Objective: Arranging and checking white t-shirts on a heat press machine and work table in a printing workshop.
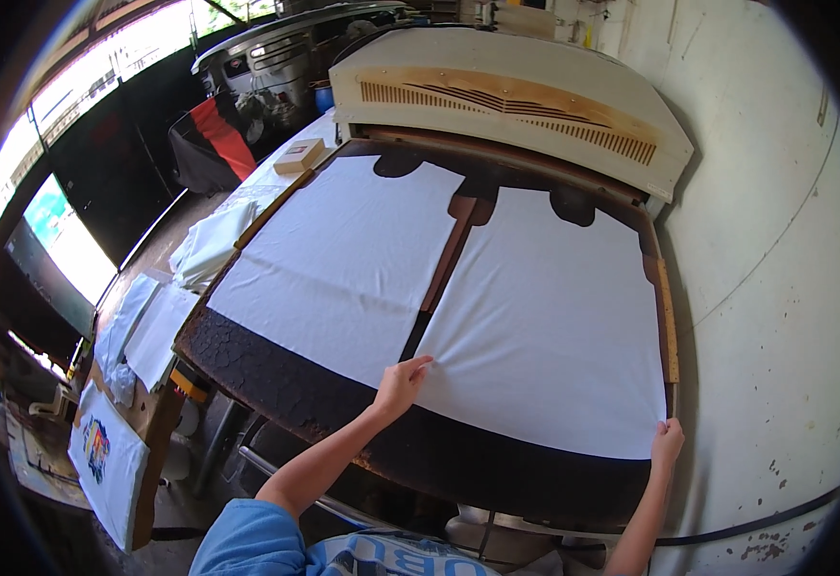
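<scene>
Two white fabric panels with notched, curved top edges, like cut shirt pieces, lie side by side on a dark, worn board [257, 355]. My left hand [403, 386] pinches the near left corner of the right fabric panel [554, 326], and light creases run up from the fingers. At that panel's near right corner, my right hand [668, 444] is closed on the edge of the cloth. The left fabric panel [343, 259] lies nearly flat, with a narrow brown and black strip showing between the two.
A pale slotted hood [516, 86] stands behind the board. Along the left, a side table carries folded white cloths [211, 245] and a small box [299, 156]. A white cloth with a colourful print [108, 466] hangs lower left. A white wall [766, 317] rises close on the right.
</scene>
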### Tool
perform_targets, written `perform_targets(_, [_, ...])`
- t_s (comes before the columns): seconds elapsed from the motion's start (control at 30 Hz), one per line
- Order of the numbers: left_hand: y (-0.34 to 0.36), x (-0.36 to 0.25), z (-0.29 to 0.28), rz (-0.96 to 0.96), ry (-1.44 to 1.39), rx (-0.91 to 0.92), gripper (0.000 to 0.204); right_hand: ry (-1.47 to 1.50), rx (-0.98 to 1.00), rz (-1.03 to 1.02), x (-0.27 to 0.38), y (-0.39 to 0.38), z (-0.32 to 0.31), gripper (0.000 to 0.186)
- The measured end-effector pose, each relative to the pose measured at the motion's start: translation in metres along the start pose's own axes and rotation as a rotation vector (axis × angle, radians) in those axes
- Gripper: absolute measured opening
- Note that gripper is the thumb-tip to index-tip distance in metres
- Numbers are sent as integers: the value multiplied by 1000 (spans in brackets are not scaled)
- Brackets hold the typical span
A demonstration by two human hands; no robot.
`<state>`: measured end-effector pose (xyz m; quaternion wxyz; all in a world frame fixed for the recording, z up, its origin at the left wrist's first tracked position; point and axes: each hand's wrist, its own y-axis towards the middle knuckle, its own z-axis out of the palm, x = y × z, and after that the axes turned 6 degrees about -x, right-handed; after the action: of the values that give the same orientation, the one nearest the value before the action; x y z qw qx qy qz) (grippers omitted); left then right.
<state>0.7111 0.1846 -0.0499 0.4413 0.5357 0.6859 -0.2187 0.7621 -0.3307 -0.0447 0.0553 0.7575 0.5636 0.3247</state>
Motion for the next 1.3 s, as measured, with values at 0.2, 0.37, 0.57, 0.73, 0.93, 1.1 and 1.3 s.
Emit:
perform_targets(0.2, [-13,19,-21,116,153,-60,28,-293,25,14,29,-9,-6,15])
perform_targets(0.37, [-57,32,-100,140,195,-177,27,100,-105,-255,114,-50,7,18])
perform_targets(0.57, [-159,66,-253,95,170,-377,31,586,88,-294,320,-213,27,20])
perform_targets(0.73, [-253,132,-388,-92,180,-613,33,967,362,-428,495,-370,25,18])
perform_targets(0.93, [-344,200,-491,-508,-84,-984,25,981,491,-608,622,-434,2,17])
perform_targets(1.1, [-344,264,-531,-617,-185,-1118,22,943,489,-708,670,-454,11,19])
perform_targets(1.3, [-279,366,-574,-712,-356,-1150,21,906,475,-584,712,-446,64,18])
